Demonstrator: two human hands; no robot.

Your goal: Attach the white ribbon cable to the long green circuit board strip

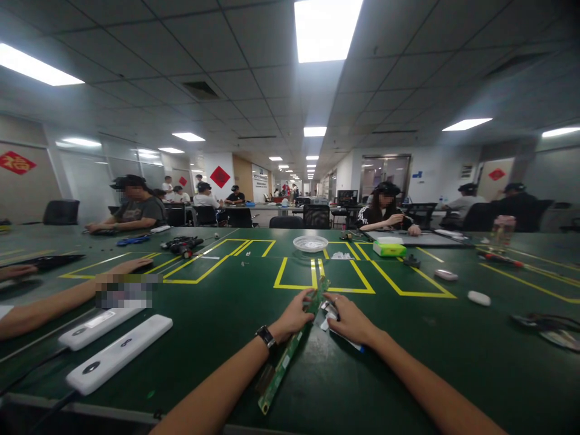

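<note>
A long, narrow green circuit board (283, 364) slants over the table between my forearms, its near end towards me. My left hand (292, 317) is closed around the upper part of it, thumb and fingers on its edges. My right hand (352, 319) is beside the board's far end, fingers curled and fingertips close to its right edge. Beneath the right palm is a slim white object with a blue end (360, 347), mostly hidden by the hand. A crumpled white and silver piece (328, 315) shows between the right fingers and the board.
Ahead stands a white basket (310, 244) behind yellow tape outlines on the green table (408, 368). White power strips (120, 353) lie at left, near another person's arm (67, 302). A green and white packet (389, 248), a white oval case (479, 298) and cables (550, 329) are at right.
</note>
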